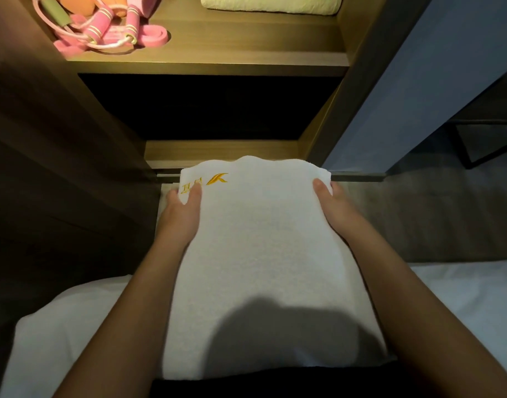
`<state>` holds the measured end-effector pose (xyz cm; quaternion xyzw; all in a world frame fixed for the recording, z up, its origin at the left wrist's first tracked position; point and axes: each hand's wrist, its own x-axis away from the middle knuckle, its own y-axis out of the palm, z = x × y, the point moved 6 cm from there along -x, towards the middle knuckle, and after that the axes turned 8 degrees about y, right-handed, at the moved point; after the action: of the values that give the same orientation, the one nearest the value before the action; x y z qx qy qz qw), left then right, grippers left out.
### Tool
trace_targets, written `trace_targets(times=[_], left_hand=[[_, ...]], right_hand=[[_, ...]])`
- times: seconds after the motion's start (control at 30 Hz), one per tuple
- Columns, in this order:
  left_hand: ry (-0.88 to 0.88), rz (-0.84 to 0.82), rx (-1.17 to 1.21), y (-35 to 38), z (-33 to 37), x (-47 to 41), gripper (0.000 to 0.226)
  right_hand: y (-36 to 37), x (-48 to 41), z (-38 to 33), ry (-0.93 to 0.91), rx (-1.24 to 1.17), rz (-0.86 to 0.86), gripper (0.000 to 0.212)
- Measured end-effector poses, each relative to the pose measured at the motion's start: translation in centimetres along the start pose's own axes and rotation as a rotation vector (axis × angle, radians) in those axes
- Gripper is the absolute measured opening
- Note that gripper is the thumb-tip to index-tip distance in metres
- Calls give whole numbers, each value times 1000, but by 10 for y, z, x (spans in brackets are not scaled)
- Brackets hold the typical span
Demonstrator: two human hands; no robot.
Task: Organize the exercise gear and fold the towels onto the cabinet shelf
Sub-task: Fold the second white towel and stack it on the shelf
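Gripping white towel (pixel 263 239) at its far corners: left hand (pixel 181 209) and right hand (pixel 334 206), thumbs on top, fingers wrapped under the edges. Towel held over bed (pixel 462 297), near side of cabinet shelf (pixel 217 50). Shelf: pink jump rope (pixel 102 27) left, cream towel (pixel 271 4) far right, bare wood between.

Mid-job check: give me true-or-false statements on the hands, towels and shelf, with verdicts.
1. The left hand and right hand both grip the white towel. True.
2. The white towel already lies on the lit shelf. False: the hands hold it below the shelf.
3. The pink jump rope lies on the shelf's left side. True.
4. The gold embroidery sits by the right hand. False: it sits by the left hand.
5. A folded cream towel lies on the shelf's right side. True.
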<state>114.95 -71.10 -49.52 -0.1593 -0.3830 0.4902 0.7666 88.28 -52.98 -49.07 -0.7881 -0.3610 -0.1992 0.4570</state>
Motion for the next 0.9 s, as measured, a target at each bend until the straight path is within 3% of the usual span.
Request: trace_targets(times=[0.2, 0.4, 0.5, 0.6, 0.67, 0.73, 0.9], left_hand=[[-285, -124, 143, -3, -19, -8, 60], [-290, -143, -101, -18, -23, -2, 68], [-121, 45, -279, -29, -11, -1, 56], [323, 297, -325, -31, 39, 14, 41], [546, 201, -374, -4, 73, 28, 41], [653, 56, -552, 30, 88, 39, 51], [542, -30, -604, 34, 81, 19, 59]], right_hand=[[-6, -8, 5, 154, -25, -19, 70], [-15, 7, 19, 136, 23, -23, 70], [-21, 12, 10, 47, 63, 120, 62], [-24, 19, -21, -193, 264, 331, 57], [-3, 26, -45, -351, 404, 299, 58], [25, 30, -58, -454, 595, 235, 60], [30, 17, -60, -388, 653, 196, 64]])
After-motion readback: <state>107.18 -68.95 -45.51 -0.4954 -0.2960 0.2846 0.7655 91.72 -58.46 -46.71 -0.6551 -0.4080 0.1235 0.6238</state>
